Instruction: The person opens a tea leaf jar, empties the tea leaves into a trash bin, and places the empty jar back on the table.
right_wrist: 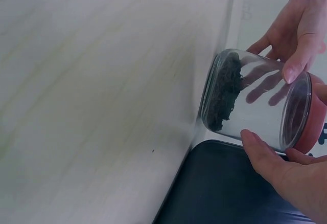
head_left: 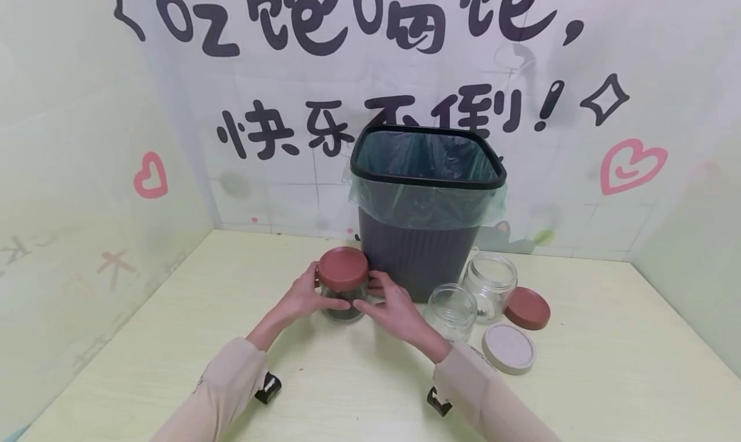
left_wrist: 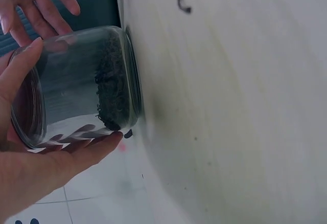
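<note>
A glass jar point(head_left: 344, 307) with a red lid point(head_left: 343, 268) stands upright on the table, dark, crumbly, leaf-like bits point(left_wrist: 113, 81) lying at its bottom. My left hand point(head_left: 303, 295) holds the jar from the left, thumb across the front and fingers along the far side; the fingers show through the glass in the right wrist view. From the other side, my right hand point(head_left: 396, 308) holds it too, with thumb in front and fingertips point(right_wrist: 255, 144) against the glass near the lid. Where the right fingers end behind the jar is partly hidden in the head view.
Right behind the jar is a dark bin point(head_left: 417, 242) lined with a green bag. Two open glass jars point(head_left: 492, 281), a second red lid point(head_left: 527, 308) and a white lid point(head_left: 509, 348) sit to the right, beside my right forearm. A small dark crumb point(left_wrist: 184, 6) lies on the table.
</note>
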`<state>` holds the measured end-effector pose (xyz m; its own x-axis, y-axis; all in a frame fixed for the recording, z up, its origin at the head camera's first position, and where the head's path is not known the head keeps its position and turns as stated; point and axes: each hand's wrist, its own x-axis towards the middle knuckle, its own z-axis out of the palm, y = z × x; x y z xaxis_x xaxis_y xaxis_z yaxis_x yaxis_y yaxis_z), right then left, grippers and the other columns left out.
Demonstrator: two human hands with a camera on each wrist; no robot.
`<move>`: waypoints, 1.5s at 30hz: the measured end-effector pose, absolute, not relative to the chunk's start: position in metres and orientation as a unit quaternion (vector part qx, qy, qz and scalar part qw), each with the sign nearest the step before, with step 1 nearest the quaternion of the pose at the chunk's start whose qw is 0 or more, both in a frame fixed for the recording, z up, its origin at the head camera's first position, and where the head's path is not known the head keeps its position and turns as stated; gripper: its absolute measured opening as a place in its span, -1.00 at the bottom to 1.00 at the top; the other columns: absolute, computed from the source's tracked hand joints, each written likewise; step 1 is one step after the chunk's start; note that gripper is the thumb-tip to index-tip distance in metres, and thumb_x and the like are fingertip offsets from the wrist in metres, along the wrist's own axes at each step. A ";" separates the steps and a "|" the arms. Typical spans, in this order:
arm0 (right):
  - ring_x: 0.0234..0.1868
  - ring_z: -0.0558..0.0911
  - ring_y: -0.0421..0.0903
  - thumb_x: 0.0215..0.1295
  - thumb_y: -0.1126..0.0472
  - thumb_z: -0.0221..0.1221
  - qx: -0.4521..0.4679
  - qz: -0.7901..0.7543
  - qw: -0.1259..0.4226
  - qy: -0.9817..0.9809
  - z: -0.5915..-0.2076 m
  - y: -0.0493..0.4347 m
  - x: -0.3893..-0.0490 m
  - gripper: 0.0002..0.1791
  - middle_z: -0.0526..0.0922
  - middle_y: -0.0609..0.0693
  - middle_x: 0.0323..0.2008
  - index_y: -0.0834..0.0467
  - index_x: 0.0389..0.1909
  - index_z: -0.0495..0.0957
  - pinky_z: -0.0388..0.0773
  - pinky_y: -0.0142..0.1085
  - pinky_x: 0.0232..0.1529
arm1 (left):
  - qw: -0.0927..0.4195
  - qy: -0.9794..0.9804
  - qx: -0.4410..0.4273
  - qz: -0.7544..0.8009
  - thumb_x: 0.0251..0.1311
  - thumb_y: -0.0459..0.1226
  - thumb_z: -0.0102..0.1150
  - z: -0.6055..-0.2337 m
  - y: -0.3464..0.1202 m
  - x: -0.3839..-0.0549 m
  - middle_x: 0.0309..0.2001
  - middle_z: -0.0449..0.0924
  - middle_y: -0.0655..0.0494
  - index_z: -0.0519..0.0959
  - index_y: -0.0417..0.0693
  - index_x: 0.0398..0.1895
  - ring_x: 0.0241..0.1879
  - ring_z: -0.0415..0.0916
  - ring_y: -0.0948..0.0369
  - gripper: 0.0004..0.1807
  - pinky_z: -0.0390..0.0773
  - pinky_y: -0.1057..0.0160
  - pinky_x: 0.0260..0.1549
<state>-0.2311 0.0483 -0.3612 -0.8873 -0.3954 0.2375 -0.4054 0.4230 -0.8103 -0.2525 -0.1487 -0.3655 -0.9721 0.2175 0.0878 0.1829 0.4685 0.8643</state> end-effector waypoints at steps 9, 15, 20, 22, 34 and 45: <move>0.04 0.46 0.12 0.08 0.12 0.23 0.236 0.501 0.018 -0.832 -0.366 0.058 -0.224 -0.24 0.42 0.27 0.04 0.36 0.20 0.12 0.47 -0.09 -0.05 | 0.050 0.838 0.190 0.509 -0.25 -0.21 0.43 -0.368 -0.147 -0.244 0.11 0.31 -0.16 0.14 -0.27 0.20 0.09 0.28 -0.06 -0.08 0.36 0.00 -0.01; 0.04 0.47 0.06 -0.02 0.01 0.29 0.231 0.484 0.020 -0.844 -0.366 0.065 -0.220 -0.09 0.38 0.16 0.12 0.26 0.27 0.05 0.47 -0.14 -0.04 | 0.096 0.808 0.246 0.526 -0.23 -0.25 0.42 -0.369 -0.140 -0.240 0.15 0.27 -0.13 0.08 -0.22 0.27 0.11 0.26 -0.05 -0.04 0.42 0.02 -0.05; 0.10 0.41 0.00 -0.12 0.01 0.35 0.234 0.480 0.035 -0.845 -0.365 0.071 -0.215 0.02 0.34 0.11 0.15 0.22 0.31 -0.02 0.41 -0.11 0.02 | 0.131 0.780 0.289 0.538 -0.21 -0.31 0.40 -0.368 -0.131 -0.237 0.19 0.23 -0.10 0.03 -0.18 0.30 0.15 0.21 -0.04 -0.02 0.38 0.01 0.01; 0.13 0.38 0.00 -0.16 0.01 0.38 0.235 0.473 0.045 -0.848 -0.364 0.072 -0.212 0.07 0.32 0.10 0.16 0.22 0.32 -0.04 0.37 -0.07 0.05 | 0.140 0.775 0.300 0.538 -0.21 -0.32 0.40 -0.367 -0.127 -0.236 0.19 0.22 -0.09 0.03 -0.17 0.30 0.16 0.20 -0.04 -0.02 0.37 0.01 0.02; 0.00 0.43 -0.06 -0.32 0.01 0.45 0.230 0.435 0.110 -0.863 -0.362 0.085 -0.194 0.09 0.38 0.03 0.03 0.24 0.27 0.09 0.41 -0.07 -0.05 | 0.163 0.769 0.335 0.519 -0.22 -0.33 0.41 -0.368 -0.106 -0.227 0.16 0.27 -0.01 0.06 -0.11 0.28 0.15 0.23 0.03 -0.05 0.43 0.21 -0.03; -0.15 0.49 -0.12 -0.32 -0.03 0.43 0.277 0.402 0.166 -0.857 -0.365 0.102 -0.187 -0.05 0.45 -0.02 -0.10 0.26 0.14 0.23 0.47 -0.20 -0.17 | 0.128 0.804 0.355 0.460 -0.36 -0.24 0.49 -0.367 -0.087 -0.217 0.06 0.37 0.17 0.16 0.01 0.24 -0.05 0.30 0.24 -0.02 0.43 0.30 -0.29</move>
<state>-0.1870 0.1017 -0.3653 -0.7915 -0.3412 0.5070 -0.6080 0.5239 -0.5966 -0.2173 -0.0870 -0.3667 -0.7156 0.6879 0.1211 0.4529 0.3250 0.8302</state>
